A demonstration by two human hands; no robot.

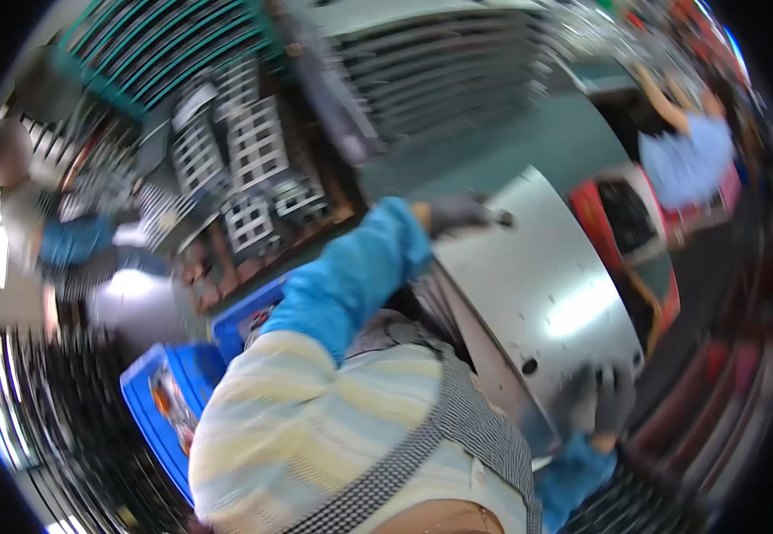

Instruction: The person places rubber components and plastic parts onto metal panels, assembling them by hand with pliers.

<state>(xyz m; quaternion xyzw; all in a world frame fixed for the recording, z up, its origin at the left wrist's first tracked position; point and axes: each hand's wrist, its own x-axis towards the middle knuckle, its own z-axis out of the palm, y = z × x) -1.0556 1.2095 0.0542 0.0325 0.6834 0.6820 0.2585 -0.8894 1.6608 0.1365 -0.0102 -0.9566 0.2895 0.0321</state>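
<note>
A large silvery metal sheet (529, 258) with small holes lies tilted before me; its edges look curved in this wide view. At its far left corner my left hand (459, 214), in a dark glove and blue sleeve cover, is closed on the edge. Motion smears the fingertips, near a dark spot on the sheet. My right hand (604, 400), also dark-gloved, grips the near right end with its fingers over the top face. Its thumb side is blurred. Beneath the sheet's left edge shows another flat panel (484, 347).
Blue bins (150, 392) with small parts stand at my left. Beyond them are stacked dark gridded parts (253, 151) and a green rack (173, 49). Stacked metal panels (440, 80) rise ahead. A red-edged container (613, 218) stands at right, near a person in light blue (689, 160). Another person (26, 205) is at far left.
</note>
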